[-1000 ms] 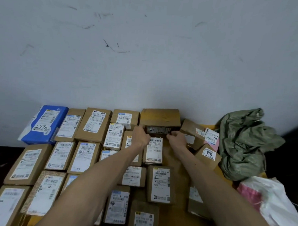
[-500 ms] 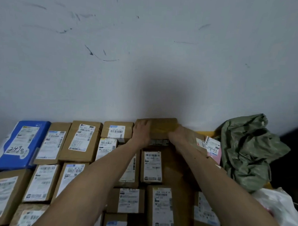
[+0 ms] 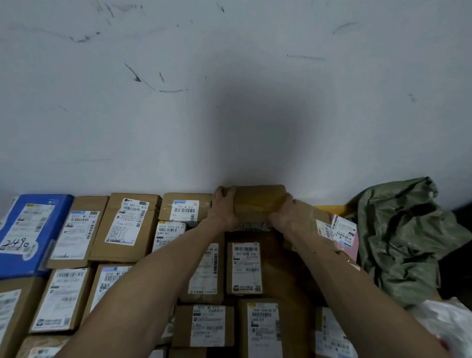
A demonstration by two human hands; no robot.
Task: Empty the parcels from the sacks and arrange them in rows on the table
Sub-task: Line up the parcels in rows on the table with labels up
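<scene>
A plain brown cardboard parcel (image 3: 258,200) stands at the back of the table against the wall. My left hand (image 3: 224,205) grips its left end and my right hand (image 3: 284,214) grips its right end, fingers curled over the top. Several brown parcels with white labels lie in rows on the table, among them one (image 3: 244,268) just in front of the held parcel. A blue parcel (image 3: 24,232) lies at the far left. A crumpled green sack (image 3: 405,240) lies at the right by the wall.
The grey scuffed wall (image 3: 233,97) rises right behind the back row. A pink-edged labelled parcel (image 3: 344,233) sits between my right hand and the green sack. A white plastic bag (image 3: 452,329) lies at the lower right.
Both hands have moved from the parcel's front edge up onto its two ends and pushed it toward the wall. My view has shifted closer and upward.
</scene>
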